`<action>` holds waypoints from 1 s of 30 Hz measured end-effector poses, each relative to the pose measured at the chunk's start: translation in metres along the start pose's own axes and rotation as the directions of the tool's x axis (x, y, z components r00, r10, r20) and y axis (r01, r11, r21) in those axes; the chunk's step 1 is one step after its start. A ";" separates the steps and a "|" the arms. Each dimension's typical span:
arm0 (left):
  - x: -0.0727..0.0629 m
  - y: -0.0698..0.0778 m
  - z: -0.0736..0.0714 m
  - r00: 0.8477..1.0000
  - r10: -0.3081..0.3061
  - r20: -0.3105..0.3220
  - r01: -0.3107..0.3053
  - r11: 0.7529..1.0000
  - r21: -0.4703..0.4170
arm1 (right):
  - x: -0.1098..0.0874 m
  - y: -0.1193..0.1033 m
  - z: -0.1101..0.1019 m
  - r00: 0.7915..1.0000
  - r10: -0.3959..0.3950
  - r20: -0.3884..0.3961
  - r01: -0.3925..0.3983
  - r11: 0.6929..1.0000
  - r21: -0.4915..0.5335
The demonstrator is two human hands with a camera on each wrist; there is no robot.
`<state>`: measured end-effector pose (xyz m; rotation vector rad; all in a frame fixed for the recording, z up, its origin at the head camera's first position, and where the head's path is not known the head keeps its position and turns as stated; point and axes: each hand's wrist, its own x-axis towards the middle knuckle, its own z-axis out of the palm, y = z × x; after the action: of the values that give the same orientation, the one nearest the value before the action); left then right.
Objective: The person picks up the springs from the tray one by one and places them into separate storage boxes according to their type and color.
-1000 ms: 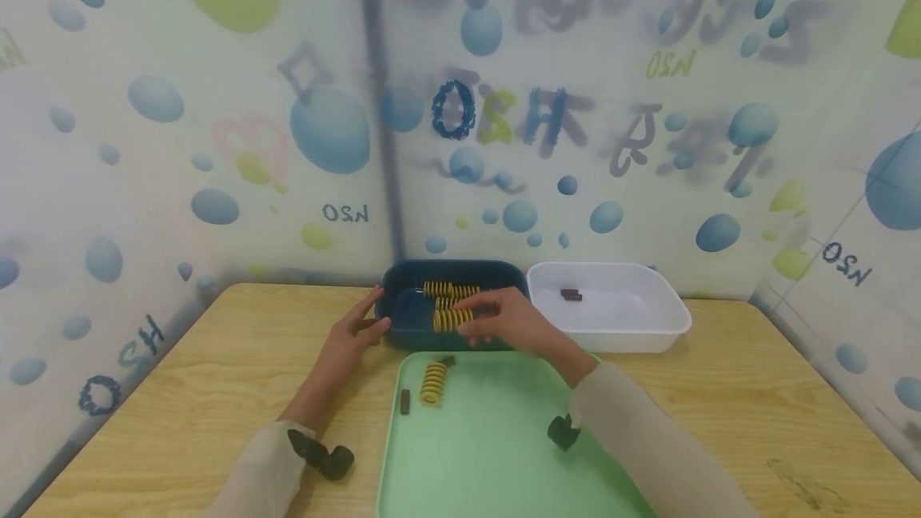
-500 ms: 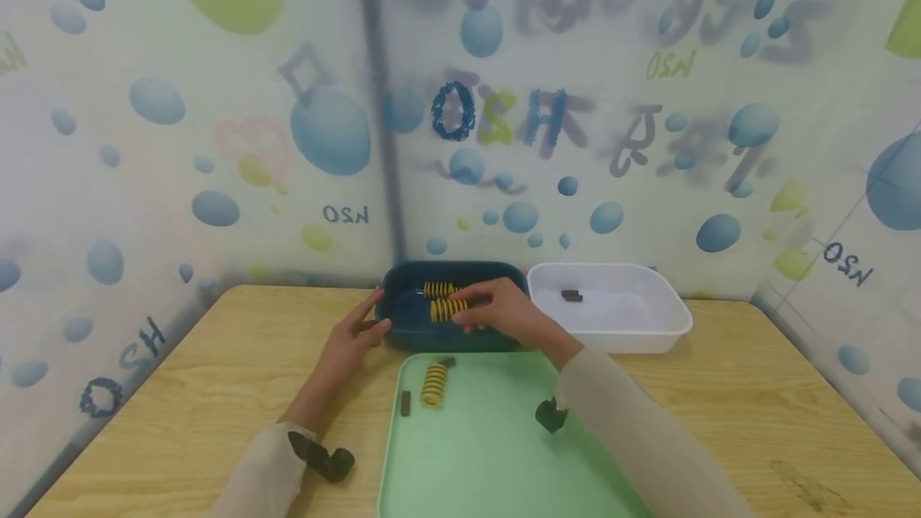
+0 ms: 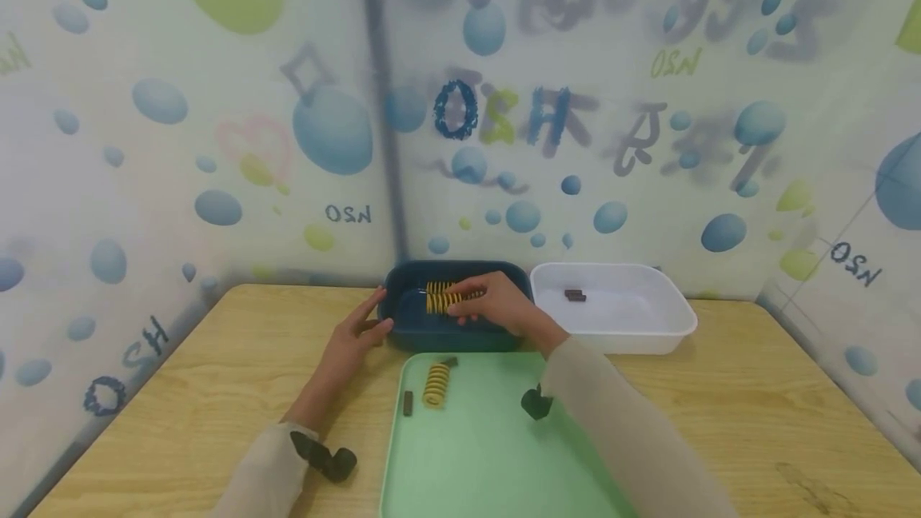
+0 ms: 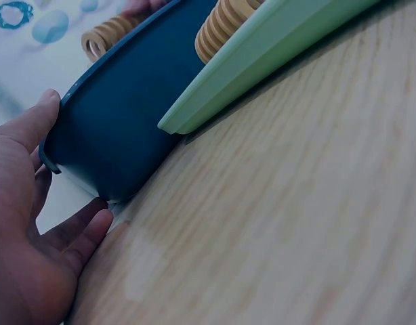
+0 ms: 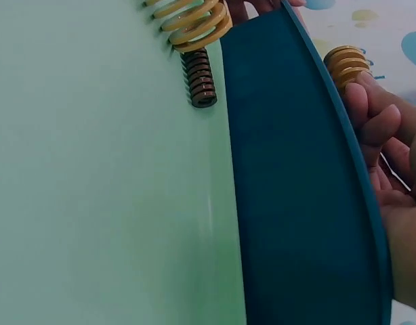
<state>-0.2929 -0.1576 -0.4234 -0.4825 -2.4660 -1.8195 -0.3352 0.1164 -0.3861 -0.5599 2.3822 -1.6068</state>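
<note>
In the head view my right hand (image 3: pixel 496 306) pinches a yellow coil spring (image 3: pixel 436 304) between thumb and fingers, over the dark blue bin (image 3: pixel 453 338). More yellow springs lie in the bin, partly hidden behind that hand. My left hand (image 3: pixel 351 340) rests against the bin's left end, fingers spread. The left wrist view shows its thumb (image 4: pixel 42 118) at the rim and other fingertips low by the base. On the green tray (image 3: pixel 496 454) lie a yellow spring (image 3: pixel 435 386) and two small brown springs, one (image 3: pixel 408 404) by the left edge, the other (image 5: pixel 200 80) beyond the yellow one.
Right of the blue bin stands a white bin (image 3: pixel 676 330) with small brown springs (image 3: pixel 575 295) inside. Both bins back onto a patterned wall (image 3: pixel 460 206). The green tray's far edge meets the blue bin's front. Wooden tabletop (image 3: pixel 748 422) extends on both sides.
My right hand has carried the yellow spring from the bin's front side farther back, slightly left, and lower toward the other springs. My left hand has stayed at the bin's left end.
</note>
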 end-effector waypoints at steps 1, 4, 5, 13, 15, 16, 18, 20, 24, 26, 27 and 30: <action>0.002 -0.004 0.000 1.000 0.003 -0.001 -0.003 1.000 0.000 | 0.001 0.001 0.000 1.000 0.005 -0.005 -0.005 1.000 0.002; 0.007 -0.017 0.000 1.000 0.008 -0.006 -0.008 1.000 0.004 | 0.004 0.001 0.001 0.999 0.031 -0.014 -0.031 0.999 0.013; 0.009 -0.021 0.000 1.000 0.010 -0.011 -0.009 1.000 0.006 | 0.007 0.005 0.001 0.999 0.038 -0.015 -0.038 0.999 0.016; 0.011 -0.031 0.001 0.999 0.033 -0.024 -0.033 0.999 0.000 | 0.012 0.003 0.007 0.998 0.045 0.031 -0.046 0.999 0.013; 0.011 -0.031 0.001 0.999 0.032 -0.023 -0.032 0.999 0.002 | 0.012 0.003 0.008 0.998 0.049 0.035 -0.049 0.999 0.012; 0.011 -0.031 0.001 0.999 0.030 -0.022 -0.030 1.000 0.005 | 0.013 0.004 0.008 0.998 0.051 0.036 -0.051 0.999 0.010; 0.011 -0.032 0.000 0.999 0.027 -0.019 -0.027 1.000 0.011 | 0.014 0.004 0.009 0.998 0.058 0.037 -0.059 0.998 0.006; 0.011 -0.032 0.000 0.999 0.027 -0.017 -0.027 1.000 0.010 | 0.015 0.005 0.009 0.997 0.066 0.037 -0.066 0.998 0.003; 0.011 -0.032 -0.001 0.999 0.030 -0.015 -0.030 1.000 0.003 | 0.016 0.006 0.009 0.996 0.082 0.042 -0.082 0.997 -0.005; 0.011 -0.032 0.000 0.999 0.030 -0.016 -0.030 1.000 0.001 | 0.016 0.007 0.009 0.995 0.084 0.047 -0.084 0.996 -0.010; 0.011 -0.032 0.000 0.999 0.029 -0.017 -0.029 1.000 0.001 | 0.016 0.007 0.009 0.995 0.087 0.050 -0.086 0.996 -0.014; 0.012 -0.033 0.000 1.000 0.024 -0.019 -0.024 1.000 -0.002 | 0.017 0.009 0.009 0.994 0.089 0.057 -0.088 0.996 -0.023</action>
<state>-0.3128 -0.1635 -0.4514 -0.4900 -2.4349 -1.8102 -0.3491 0.1046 -0.3971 -0.4903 2.3493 -1.5097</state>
